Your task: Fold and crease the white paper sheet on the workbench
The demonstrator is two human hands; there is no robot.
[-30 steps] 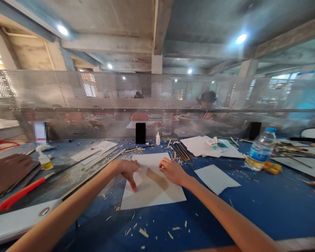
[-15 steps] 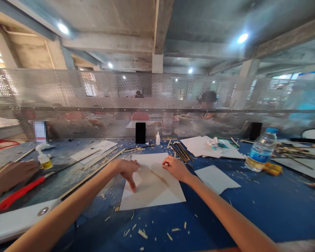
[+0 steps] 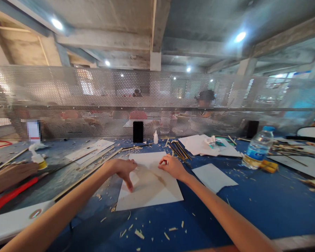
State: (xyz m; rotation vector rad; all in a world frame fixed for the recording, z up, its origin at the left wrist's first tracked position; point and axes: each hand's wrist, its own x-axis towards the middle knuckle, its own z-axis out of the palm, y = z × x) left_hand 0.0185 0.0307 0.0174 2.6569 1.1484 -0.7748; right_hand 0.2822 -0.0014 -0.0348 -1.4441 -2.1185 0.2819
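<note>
A white sheet of paper (image 3: pixel 147 196) lies on the blue tabletop in front of me, with a brownish streak across its middle. On its left part rests my left hand (image 3: pixel 124 171), thumb and fingers spread apart, touching the sheet. A small lighter paper patch (image 3: pixel 131 180) shows beside that thumb. At the sheet's upper right, my right hand (image 3: pixel 172 166) is closed with curled fingers and thumb together. A small pale spot shows at its fingers; what it pinches, if anything, is too small to name.
Thin wooden sticks (image 3: pixel 180 150), a small white bottle (image 3: pixel 155 137) and a black phone (image 3: pixel 138 132) stand or lie beyond the sheet. A water bottle (image 3: pixel 258 148) is at right. Another person's hand (image 3: pixel 13 176) lies left near a red-handled tool (image 3: pixel 14 194). Wood shavings (image 3: pixel 139 233) litter the front.
The whole view has shifted slightly, so things sit a little further left. Both my hands keep nearly the same pose and place on the paper.
</note>
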